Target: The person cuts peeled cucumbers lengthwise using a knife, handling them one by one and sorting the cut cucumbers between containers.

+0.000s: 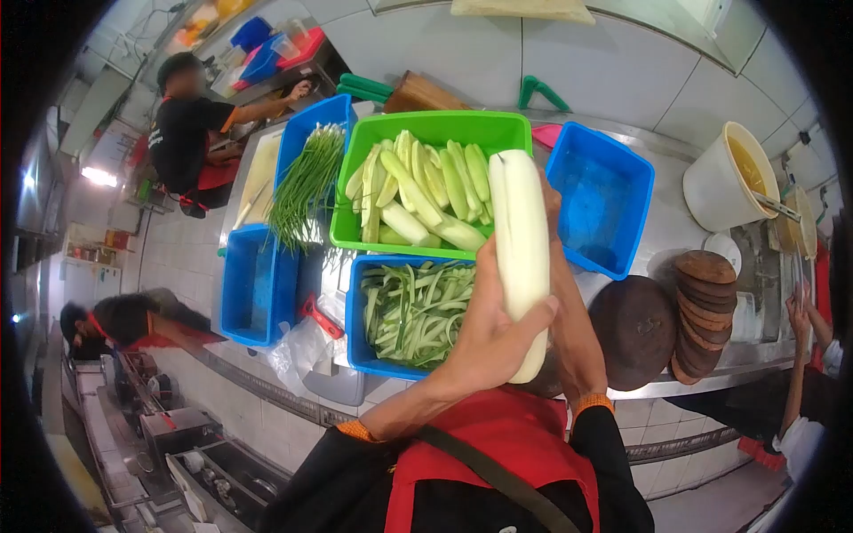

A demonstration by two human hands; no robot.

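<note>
My left hand (499, 342) is closed around the lower part of a long, pale peeled cucumber (520, 240), its thumb across the front. My right hand (554, 213) grips the same cucumber from behind and to the right, most of its fingers hidden. The cucumber stands nearly upright, close to the camera. Behind it, a green tub (426, 122) holds several peeled cucumbers (413, 182), some of them cut lengthwise. Below that, green peelings (418, 306) fill a blue tub (355, 333). A red-handled tool (322, 317) lies left of the peelings, by a clear plastic bag (306, 355).
Green onions (308, 182) lie across a blue tub at the left; another blue tub (251, 284) sits below. At right are a blue tub (601, 200), round wooden boards (633, 329) and a white bucket (724, 191) of yellow liquid. Co-workers (191, 133) stand left and right.
</note>
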